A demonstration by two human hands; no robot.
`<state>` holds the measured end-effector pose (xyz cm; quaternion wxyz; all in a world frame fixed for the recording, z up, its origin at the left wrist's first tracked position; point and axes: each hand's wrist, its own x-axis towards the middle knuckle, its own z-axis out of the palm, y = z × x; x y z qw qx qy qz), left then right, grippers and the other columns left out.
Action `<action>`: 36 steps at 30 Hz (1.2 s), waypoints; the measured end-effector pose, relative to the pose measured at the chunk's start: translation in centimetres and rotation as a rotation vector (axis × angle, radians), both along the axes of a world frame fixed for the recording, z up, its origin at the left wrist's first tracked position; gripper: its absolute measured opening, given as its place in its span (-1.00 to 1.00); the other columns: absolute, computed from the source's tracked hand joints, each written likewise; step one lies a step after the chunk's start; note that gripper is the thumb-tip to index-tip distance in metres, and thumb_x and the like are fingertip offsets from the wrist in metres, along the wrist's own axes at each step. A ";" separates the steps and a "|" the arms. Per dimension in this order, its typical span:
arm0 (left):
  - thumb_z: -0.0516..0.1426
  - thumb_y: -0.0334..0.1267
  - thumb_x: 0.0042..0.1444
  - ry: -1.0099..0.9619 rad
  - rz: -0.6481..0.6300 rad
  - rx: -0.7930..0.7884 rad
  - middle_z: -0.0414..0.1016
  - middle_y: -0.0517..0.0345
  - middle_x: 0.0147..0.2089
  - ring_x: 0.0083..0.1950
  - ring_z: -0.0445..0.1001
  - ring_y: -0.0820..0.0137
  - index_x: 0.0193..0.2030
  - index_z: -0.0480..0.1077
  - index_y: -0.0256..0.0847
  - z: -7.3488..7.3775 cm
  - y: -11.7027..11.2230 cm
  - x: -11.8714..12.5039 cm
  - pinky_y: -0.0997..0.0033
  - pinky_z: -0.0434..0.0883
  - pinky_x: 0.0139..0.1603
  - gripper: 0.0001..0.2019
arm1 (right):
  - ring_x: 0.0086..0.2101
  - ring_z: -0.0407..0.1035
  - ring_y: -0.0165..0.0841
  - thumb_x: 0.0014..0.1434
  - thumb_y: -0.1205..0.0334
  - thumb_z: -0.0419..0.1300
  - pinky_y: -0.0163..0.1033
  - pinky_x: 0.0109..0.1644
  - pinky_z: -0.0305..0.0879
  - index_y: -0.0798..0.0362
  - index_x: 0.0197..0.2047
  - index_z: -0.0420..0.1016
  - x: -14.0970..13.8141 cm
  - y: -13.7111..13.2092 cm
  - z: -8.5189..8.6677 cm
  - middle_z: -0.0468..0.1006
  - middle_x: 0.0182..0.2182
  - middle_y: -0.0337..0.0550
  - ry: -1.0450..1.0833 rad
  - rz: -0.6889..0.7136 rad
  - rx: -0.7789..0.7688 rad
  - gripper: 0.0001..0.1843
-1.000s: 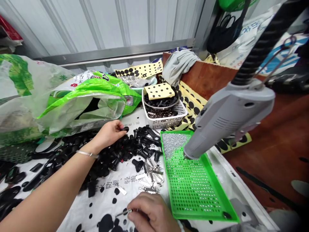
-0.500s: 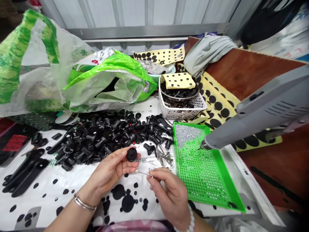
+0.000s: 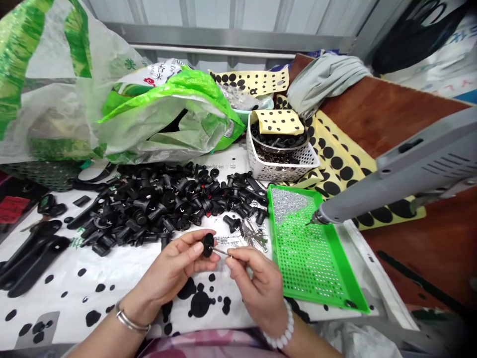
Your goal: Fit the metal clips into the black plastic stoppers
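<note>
My left hand (image 3: pixel 182 261) is closed on a round black plastic part (image 3: pixel 207 244), its flat face turned toward the right. Between the thumb and index finger of my right hand (image 3: pixel 257 281) is a thin metal strip (image 3: pixel 221 252). The strip's far end meets the middle of the black part's face; whether it goes into a hole I cannot tell. Just beyond my hands lies a small pile of flat metal strips (image 3: pixel 254 234). A large heap of black plastic parts (image 3: pixel 160 204) spreads across the white table cover behind my left hand.
A green perforated tray (image 3: pixel 309 268) with small silvery pieces (image 3: pixel 288 201) stands at right. Over it reaches a grey powered screwdriver (image 3: pixel 372 184). Behind are a white basket (image 3: pixel 276 171), yellow sticker sheets (image 3: pixel 337 154) and green-and-white bags (image 3: pixel 175 114). Black handles (image 3: pixel 35 258) lie at far left.
My right hand has moved up and left, bringing the metal strip to the black part's face. My left hand has turned the part edge-on toward the strip. The view has shifted slightly.
</note>
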<state>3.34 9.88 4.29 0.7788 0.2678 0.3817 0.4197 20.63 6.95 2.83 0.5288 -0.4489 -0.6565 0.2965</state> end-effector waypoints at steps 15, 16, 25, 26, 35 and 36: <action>0.23 -0.32 0.02 0.347 -0.029 0.328 0.50 0.15 -0.13 -0.12 0.46 0.42 -0.04 0.42 -0.10 -1.4 -0.5 -0.5 0.47 0.42 -0.07 -0.68 | -0.55 0.35 -0.47 0.15 0.31 0.17 -0.36 -0.49 0.30 0.04 -0.28 0.44 -0.5 0.0 -0.7 0.48 -0.49 -0.25 0.125 0.011 -0.225 -0.95; 0.22 -0.33 0.03 0.378 -0.022 0.381 0.48 0.14 -0.10 -0.11 0.46 0.40 -0.03 0.41 -0.09 -1.5 -0.7 -0.4 0.45 0.43 -0.07 -0.67 | -0.56 0.34 -0.48 0.15 0.30 0.17 -0.36 -0.49 0.30 0.04 -0.29 0.44 -0.6 0.0 -0.7 0.48 -0.50 -0.25 0.159 0.018 -0.260 -0.95; 0.12 -0.43 0.12 0.839 -0.036 0.999 0.35 0.08 0.02 0.07 0.35 0.36 0.07 0.29 -0.02 -1.9 -1.7 -0.6 0.44 0.42 0.00 -0.62 | -0.54 0.28 -0.49 0.12 0.26 0.18 -0.37 -0.47 0.24 0.07 -0.37 0.45 -1.2 -0.2 -0.8 0.43 -0.54 -0.26 0.205 0.054 -0.364 -0.92; 0.12 -0.43 0.12 0.859 -0.036 1.034 0.36 0.08 0.01 0.06 0.36 0.36 0.07 0.29 -0.03 -2.0 -1.7 -0.6 0.43 0.41 0.01 -0.62 | -0.54 0.28 -0.49 0.11 0.26 0.19 -0.37 -0.47 0.24 0.08 -0.38 0.45 -1.3 -0.2 -0.7 0.42 -0.54 -0.26 0.201 0.057 -0.367 -0.92; 0.09 -0.56 0.09 1.019 -0.015 1.348 0.33 -0.04 0.06 0.11 0.32 0.34 0.18 0.20 -0.19 -2.2 -2.4 -0.9 0.40 0.32 0.13 -0.50 | -0.70 0.18 -0.58 0.02 0.15 0.25 -0.47 -0.63 0.12 0.11 -0.44 0.38 -1.2 0.2 -0.3 0.39 -0.67 -0.33 0.505 0.175 -0.733 -0.80; 0.09 -0.55 0.09 0.976 -0.028 1.324 0.32 -0.05 0.08 0.13 0.30 0.31 0.19 0.19 -0.18 -2.1 -2.5 -1.0 0.37 0.32 0.15 -0.49 | -0.69 0.19 -0.59 0.02 0.15 0.25 -0.47 -0.63 0.12 0.11 -0.44 0.39 -1.2 0.2 -0.2 0.40 -0.66 -0.33 0.517 0.181 -0.722 -0.80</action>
